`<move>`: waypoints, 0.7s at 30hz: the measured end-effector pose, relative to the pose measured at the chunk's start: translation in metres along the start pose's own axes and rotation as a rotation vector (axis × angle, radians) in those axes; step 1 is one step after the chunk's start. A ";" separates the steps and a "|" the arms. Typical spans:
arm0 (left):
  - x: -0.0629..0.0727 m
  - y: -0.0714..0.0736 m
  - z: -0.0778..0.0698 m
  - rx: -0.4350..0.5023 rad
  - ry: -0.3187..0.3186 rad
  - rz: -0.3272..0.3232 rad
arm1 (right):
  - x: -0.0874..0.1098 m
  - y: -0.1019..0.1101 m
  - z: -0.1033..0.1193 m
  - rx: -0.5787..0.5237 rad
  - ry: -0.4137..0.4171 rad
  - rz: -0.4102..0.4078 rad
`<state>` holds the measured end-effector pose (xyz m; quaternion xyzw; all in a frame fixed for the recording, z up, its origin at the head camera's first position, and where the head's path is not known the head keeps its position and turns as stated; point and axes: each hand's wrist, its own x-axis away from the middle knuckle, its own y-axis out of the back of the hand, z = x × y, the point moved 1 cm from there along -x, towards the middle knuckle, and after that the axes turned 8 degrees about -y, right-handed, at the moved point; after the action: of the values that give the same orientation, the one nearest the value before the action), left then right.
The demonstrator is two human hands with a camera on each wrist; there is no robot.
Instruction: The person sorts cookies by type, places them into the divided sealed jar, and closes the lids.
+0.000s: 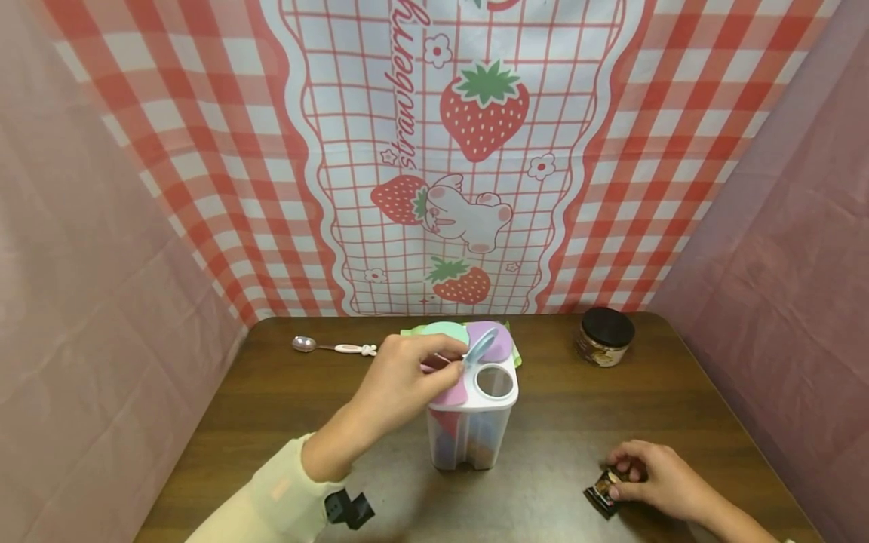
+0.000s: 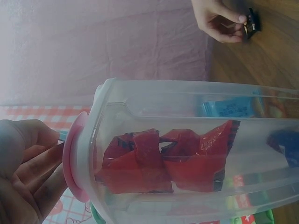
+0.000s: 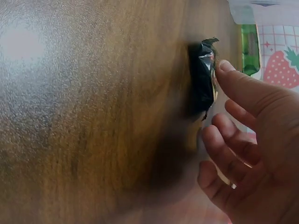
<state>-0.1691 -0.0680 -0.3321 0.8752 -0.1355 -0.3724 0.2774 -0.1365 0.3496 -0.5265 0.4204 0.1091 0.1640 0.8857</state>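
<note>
A clear storage box (image 1: 468, 441) with a white top stands upright mid-table. Pink (image 1: 449, 394), green (image 1: 444, 330) and purple lids (image 1: 498, 347) cover three of its holes. My left hand (image 1: 400, 377) pinches the light-blue flip lid (image 1: 480, 345), raised beside the uncovered round hole (image 1: 494, 381). Red packets (image 2: 163, 161) and a blue packet (image 2: 229, 107) show through the wall. At the right, low over the table, my right hand (image 1: 655, 479) holds a small black-wrapped candy (image 1: 603, 492) between thumb and curled fingers; the thumb lies along the wrapper's edge (image 3: 203, 79).
A round jar (image 1: 606, 338) with a black lid stands at the back right. At the back left lies a spoon (image 1: 349, 349) with a white handle. Something green (image 1: 517, 356) sticks out behind the box. A checked strawberry cloth (image 1: 611, 151) hangs along the table's back edge.
</note>
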 end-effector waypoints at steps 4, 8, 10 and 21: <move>0.000 0.000 0.000 0.005 0.004 0.002 | 0.000 -0.003 0.001 -0.019 0.013 0.025; 0.000 0.000 0.000 0.005 0.011 0.001 | 0.000 -0.004 0.001 -0.033 -0.003 0.039; 0.001 0.000 0.000 0.005 0.013 0.000 | 0.000 -0.004 0.000 -0.047 -0.037 0.054; 0.000 0.000 -0.001 0.005 0.004 0.001 | 0.001 -0.002 -0.005 -0.248 -0.108 0.120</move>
<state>-0.1682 -0.0679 -0.3318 0.8765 -0.1361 -0.3705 0.2757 -0.1370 0.3523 -0.5308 0.3218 0.0151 0.2060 0.9240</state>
